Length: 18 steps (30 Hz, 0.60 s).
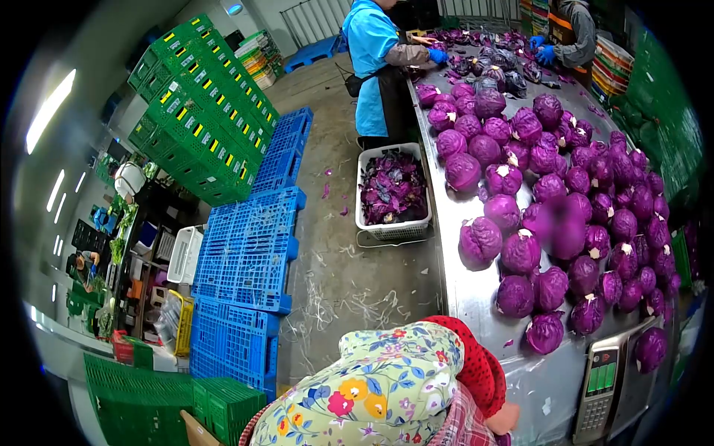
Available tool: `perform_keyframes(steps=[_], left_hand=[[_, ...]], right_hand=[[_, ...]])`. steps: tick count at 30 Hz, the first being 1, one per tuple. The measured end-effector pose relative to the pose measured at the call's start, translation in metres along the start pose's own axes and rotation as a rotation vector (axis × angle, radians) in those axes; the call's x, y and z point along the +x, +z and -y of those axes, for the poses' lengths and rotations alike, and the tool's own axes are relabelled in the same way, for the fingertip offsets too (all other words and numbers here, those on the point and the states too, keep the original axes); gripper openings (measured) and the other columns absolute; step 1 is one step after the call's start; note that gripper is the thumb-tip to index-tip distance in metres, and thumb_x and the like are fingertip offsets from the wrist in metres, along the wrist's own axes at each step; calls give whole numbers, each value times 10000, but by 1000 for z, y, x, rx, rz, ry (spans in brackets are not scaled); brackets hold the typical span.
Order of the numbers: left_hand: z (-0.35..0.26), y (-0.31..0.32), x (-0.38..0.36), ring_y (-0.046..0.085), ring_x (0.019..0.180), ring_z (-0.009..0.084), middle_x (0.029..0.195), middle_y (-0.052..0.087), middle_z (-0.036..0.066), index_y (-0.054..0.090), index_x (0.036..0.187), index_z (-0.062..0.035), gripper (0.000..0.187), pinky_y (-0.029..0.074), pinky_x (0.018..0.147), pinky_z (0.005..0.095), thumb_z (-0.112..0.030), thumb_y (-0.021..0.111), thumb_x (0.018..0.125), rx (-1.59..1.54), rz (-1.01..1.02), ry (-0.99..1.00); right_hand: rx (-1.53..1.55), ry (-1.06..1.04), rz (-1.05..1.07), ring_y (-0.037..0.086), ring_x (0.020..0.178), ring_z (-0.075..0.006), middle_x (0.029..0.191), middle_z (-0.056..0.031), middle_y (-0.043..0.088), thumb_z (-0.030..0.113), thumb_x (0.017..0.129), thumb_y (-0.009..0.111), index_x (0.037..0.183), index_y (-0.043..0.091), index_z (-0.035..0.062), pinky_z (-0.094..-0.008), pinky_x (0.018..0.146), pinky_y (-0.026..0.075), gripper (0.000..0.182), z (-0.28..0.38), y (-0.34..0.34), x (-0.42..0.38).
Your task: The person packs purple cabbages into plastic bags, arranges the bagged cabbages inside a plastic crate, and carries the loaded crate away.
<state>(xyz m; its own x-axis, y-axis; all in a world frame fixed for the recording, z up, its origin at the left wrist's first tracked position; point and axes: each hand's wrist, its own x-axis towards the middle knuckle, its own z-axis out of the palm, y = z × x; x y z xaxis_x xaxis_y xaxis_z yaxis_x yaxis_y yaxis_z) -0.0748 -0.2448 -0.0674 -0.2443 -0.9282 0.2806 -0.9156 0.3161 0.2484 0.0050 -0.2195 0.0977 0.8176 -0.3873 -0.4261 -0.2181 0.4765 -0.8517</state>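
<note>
My left hand shows only in part at the bottom edge, beyond a floral sleeve with a red dotted cuff. Its fingers are hidden. A sliver of something purple lies just below it, cut off by the frame. My right hand is out of sight. Many purple cabbages cover the metal table ahead. A scale with a lit green display stands at the lower right, and a single cabbage rests beside its display.
A white basket of purple leaves stands on the floor left of the table. Blue pallets and stacked green crates are farther left. Two people, one in a blue apron, handle leaves at the far end with blue-gloved hands.
</note>
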Motion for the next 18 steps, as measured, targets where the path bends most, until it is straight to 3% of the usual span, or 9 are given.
perform_keyframes(steps=[2, 6, 9, 11, 12, 13, 14, 16, 18], left_hand=[[1, 150, 45, 575, 471, 256, 542, 516, 30, 639, 795, -148, 171, 399, 414, 441, -282, 666, 692, -294, -286, -298], [-31, 13, 29, 565, 454, 315, 490, 492, 88, 631, 768, -97, 178, 430, 426, 448, -268, 646, 724, -291, -325, -184], [-61, -200, -20, 604, 512, 306, 530, 516, 136, 606, 621, -73, 277, 468, 444, 424, -262, 615, 822, -384, -251, -47], [-26, -222, -23, 559, 521, 279, 676, 575, 100, 619, 841, -18, 143, 456, 445, 397, -136, 607, 761, -460, -223, 170], [-30, -228, -22, 505, 476, 228, 736, 567, 73, 614, 762, -24, 70, 456, 435, 362, -80, 607, 720, -446, -440, 114], [-24, -231, -23, 505, 490, 194, 934, 594, 80, 619, 984, -7, 251, 453, 438, 326, -69, 600, 742, -400, -343, 163], [-12, -230, -25, 505, 503, 161, 1131, 620, 86, 624, 1206, 10, 449, 449, 441, 290, -58, 593, 763, -311, -254, 214], [-11, -258, -21, 614, 635, 198, 1296, 576, 179, 553, 1323, -15, 531, 472, 494, 338, -87, 594, 798, -127, -39, 449], [1, -252, -38, 567, 571, 162, 1377, 523, 190, 565, 1292, 14, 547, 463, 479, 282, -112, 615, 762, -123, 27, 546]], right_hand=[[-58, 4, -47, 557, 1158, -398, 1249, -233, 552, 365, 866, 637, 1406, 404, -21, -518, 1029, 427, 703, -2, -15, -8], [-187, 13, -208, 552, 1163, -404, 1253, -240, 542, 321, 858, 675, 1412, 393, -22, -512, 1034, 423, 710, -13, -68, -51], [-319, -5, -469, 548, 1167, -409, 1255, -245, 535, 288, 852, 703, 1417, 384, -23, -508, 1038, 421, 720, -23, -101, -147], [-446, -115, -660, 545, 1169, -412, 1257, -248, 531, 266, 848, 721, 1420, 378, -24, -505, 1040, 419, 728, -27, -94, -194], [-513, -230, -775, 544, 1170, -413, 1258, -250, 528, 256, 846, 731, 1421, 376, -24, -503, 1042, 418, 732, -24, -90, -203], [-597, -341, -897, 543, 1171, -415, 1259, -252, 526, 245, 843, 740, 1423, 373, -25, -501, 1043, 418, 737, -21, -89, -211], [-705, -601, -1059, 534, 1177, -327, 1291, -203, 498, -4, 740, 744, 1402, 376, -80, -413, 1024, 415, 761, -16, -93, -192], [-1398, -500, -1136, 494, 1192, -369, 1325, -205, 477, 84, 699, 772, 1336, 497, 35, -431, 997, 401, 696, -2, -112, -196], [-1283, -427, -1047, 618, 996, -331, 1097, -149, 638, 119, 807, 719, 1101, 653, 60, -392, 834, 495, 308, -21, -135, -178]])
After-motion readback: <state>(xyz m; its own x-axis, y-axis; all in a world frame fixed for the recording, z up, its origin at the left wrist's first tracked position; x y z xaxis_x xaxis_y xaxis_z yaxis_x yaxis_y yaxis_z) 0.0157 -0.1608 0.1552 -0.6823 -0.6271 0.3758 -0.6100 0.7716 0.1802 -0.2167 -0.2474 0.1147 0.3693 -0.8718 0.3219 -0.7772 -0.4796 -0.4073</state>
